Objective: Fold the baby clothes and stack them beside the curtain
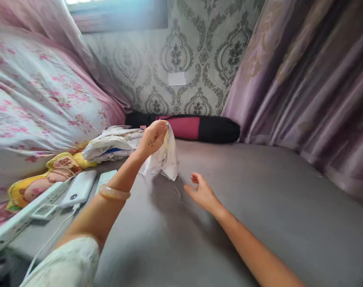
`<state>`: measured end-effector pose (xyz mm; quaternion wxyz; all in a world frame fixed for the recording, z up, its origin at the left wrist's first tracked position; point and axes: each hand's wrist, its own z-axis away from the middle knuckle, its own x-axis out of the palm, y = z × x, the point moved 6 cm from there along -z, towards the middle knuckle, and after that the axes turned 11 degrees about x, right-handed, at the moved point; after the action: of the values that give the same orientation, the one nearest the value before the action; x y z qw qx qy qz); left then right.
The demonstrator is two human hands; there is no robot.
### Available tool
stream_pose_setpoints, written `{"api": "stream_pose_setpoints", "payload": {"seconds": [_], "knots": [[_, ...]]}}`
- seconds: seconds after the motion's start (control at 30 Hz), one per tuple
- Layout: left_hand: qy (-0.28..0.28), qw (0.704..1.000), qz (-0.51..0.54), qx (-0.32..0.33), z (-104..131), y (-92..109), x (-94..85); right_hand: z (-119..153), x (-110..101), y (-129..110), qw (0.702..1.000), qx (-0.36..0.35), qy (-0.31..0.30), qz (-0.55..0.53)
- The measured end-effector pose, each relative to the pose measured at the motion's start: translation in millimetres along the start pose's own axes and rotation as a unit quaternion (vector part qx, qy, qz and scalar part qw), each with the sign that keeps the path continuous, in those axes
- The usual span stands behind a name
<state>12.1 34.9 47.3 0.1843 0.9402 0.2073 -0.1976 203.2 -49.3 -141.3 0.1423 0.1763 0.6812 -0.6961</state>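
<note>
My left hand (154,137), with a pale bangle (114,193) on the forearm, pinches the top of a thin white cloth (168,157). The cloth hangs down in folds, its lower end close to the grey surface; what kind of cloth it is I cannot tell. To the right and lower, my right hand (203,193) hovers above the surface with fingers apart and nothing in them. Behind my left wrist lies a pile of folded white fabrics (112,141), partly covered by the arm.
A black and pink rolled bag (211,128) lies along the patterned wall. On the left are a yellow cartoon cushion (61,171), a white power strip (22,217), a white power bank (79,187) with a cable, and a phone (105,179). Purple curtains (289,79) hang on the right.
</note>
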Motion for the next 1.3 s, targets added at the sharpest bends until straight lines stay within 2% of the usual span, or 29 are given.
{"api": "stream_pose_setpoints", "payload": {"seconds": [0.17,0.23,0.33,0.43,0.57,0.63,0.73,0.83,0.9,0.97,1.07,1.13,1.23,1.3], "knots": [[0.005,1.000,0.027,0.013,0,23,5.0,-12,19,-12,0.997,-0.022,0.079,0.000],[0.006,0.999,0.038,0.016,-1,32,3.5,-20,22,-7,0.996,-0.003,0.086,-0.002],[0.011,0.999,0.034,0.015,-1,40,-2.1,-29,17,4,0.997,0.035,0.059,-0.019],[0.033,0.999,0.018,-0.007,3,38,-10.3,-32,-3,9,0.993,0.052,0.025,-0.102],[0.055,0.996,0.014,-0.075,18,23,-16.0,-24,-49,7,0.963,0.104,-0.005,-0.248],[0.045,0.993,0.026,-0.109,27,15,-12.0,-16,-71,6,0.945,0.142,-0.037,-0.294],[0.014,0.985,0.064,-0.158,42,7,3.3,-5,-99,7,0.926,0.189,-0.081,-0.316],[-0.026,0.974,0.107,-0.198,59,4,26.5,6,-118,18,0.936,0.215,-0.115,-0.253],[-0.060,0.966,0.125,-0.219,70,5,43.9,12,-124,30,0.945,0.226,-0.144,-0.187],[-0.094,0.959,0.134,-0.231,81,8,60.1,16,-129,48,0.949,0.247,-0.142,-0.132],[-0.128,0.955,0.137,-0.231,91,13,77.2,17,-145,72,0.965,0.255,-0.064,-0.008],[-0.143,0.953,0.138,-0.227,94,16,83.9,15,-157,76,0.967,0.221,-0.002,0.129],[-0.150,0.952,0.137,-0.228,95,19,87.6,15,-163,57,0.940,0.129,0.088,0.303],[-0.148,0.952,0.138,-0.230,93,20,87.7,19,-152,34,0.935,0.048,0.123,0.329]]}}
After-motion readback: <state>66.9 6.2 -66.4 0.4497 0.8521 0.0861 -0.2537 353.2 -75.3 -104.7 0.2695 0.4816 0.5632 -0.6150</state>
